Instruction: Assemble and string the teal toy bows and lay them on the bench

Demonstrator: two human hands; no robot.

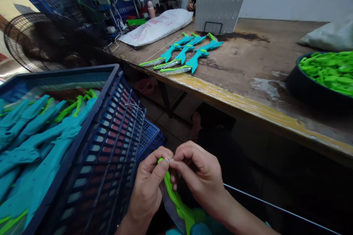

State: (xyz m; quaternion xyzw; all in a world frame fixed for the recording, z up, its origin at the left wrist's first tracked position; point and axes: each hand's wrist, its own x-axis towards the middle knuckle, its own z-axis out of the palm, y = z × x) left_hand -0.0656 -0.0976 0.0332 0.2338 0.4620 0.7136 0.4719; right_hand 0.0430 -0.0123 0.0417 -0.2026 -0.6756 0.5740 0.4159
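My left hand (pixel 149 183) is closed around the green tip of a toy bow (pixel 176 202), held low in front of me. My right hand (pixel 197 174) pinches a thin white string (pixel 168 160) at that same tip, its fingers pressed together. The string runs away to the lower right as a taut white line (pixel 275 207). The bow's teal body shows at the bottom edge between my wrists. Three finished teal and green bows (pixel 183 54) with strings lie side by side on the wooden table (pixel 248 99).
A dark blue crate (pixel 107 143) full of teal bow parts stands at my left. A black basin (pixel 306 90) of green plastic pieces sits at the table's right. A fan (pixel 30 40), blue crates, a white sack (pixel 157 25) and another person's arm are behind.
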